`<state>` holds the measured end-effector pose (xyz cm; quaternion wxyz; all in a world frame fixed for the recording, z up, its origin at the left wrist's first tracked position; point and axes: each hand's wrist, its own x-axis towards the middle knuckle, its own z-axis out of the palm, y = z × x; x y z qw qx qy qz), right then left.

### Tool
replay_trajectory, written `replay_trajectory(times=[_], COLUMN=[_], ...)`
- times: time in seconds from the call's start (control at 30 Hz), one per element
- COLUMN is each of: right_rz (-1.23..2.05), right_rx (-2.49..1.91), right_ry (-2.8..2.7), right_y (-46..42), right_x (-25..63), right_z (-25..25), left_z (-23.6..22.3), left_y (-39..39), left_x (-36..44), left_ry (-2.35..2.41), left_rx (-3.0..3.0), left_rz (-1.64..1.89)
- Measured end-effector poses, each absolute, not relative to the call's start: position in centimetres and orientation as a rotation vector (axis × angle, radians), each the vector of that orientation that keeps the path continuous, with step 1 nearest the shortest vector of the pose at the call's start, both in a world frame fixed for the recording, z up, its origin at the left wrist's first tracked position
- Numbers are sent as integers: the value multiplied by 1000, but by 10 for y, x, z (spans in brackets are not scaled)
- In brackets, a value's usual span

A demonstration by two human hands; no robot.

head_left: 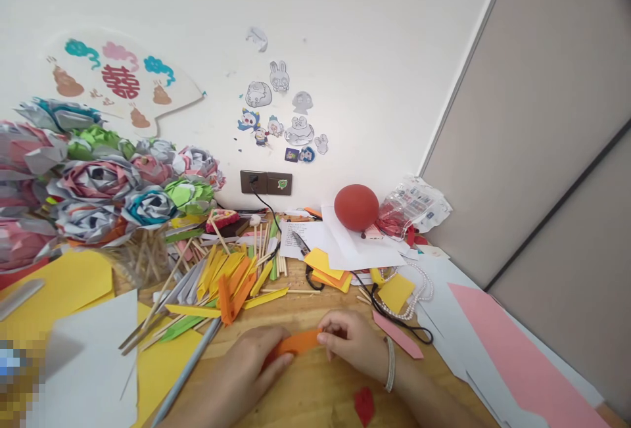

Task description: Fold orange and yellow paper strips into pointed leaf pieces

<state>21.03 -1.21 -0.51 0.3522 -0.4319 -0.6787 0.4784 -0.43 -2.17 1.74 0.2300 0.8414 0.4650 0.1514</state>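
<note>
The orange paper strip (304, 342) lies at the near middle of the tabletop (276, 408), held between two bare hands. The left hand (261, 359) has its fingers closed on the strip's left end, thumb on the near side. The right hand (348, 339) pinches the right end between thumb and fingertips; a pale bracelet (390, 364) circles that wrist. Whether the strip is creased under the left fingers I cannot tell, as they cover that end.

Taking the strip as the landmark, a small red piece (364, 405) sits nearer the camera and to the right. A pink paper strip (397, 334) lies to its right, past the right hand, with a black cord (401, 323) and a pearl string (419, 290) just beyond. Farther off, behind the strip, are yellow and orange paper squares (326, 269), scissors (314, 278), white sheets (359, 247) and a red balloon (357, 206).

To the left of the strip and beyond it, folded yellow and orange papers (231, 277) are heaped with wooden sticks (170, 283). Farther left stand paper flowers (101, 178). A grey rod (190, 369) slants between the left hand and a large white sheet (89, 362). On the far right are more pale sheets (438, 323) and a long pink sheet (517, 362).
</note>
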Motion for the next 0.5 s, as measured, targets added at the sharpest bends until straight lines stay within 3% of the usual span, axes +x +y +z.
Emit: replay_trajectory(times=[0.27,0.5], right_rz=[1345,1310], right_rx=[-1163,-1027], right_ry=[-1687,-1698], right_y=[-16,-13], right_x=[202,206], right_z=[-12,-9], left_z=[-9,-5], left_y=[-14,-12], left_x=[-10,-13], left_ry=[1153,892], left_rx=[3084,3233], left_rz=[804,967])
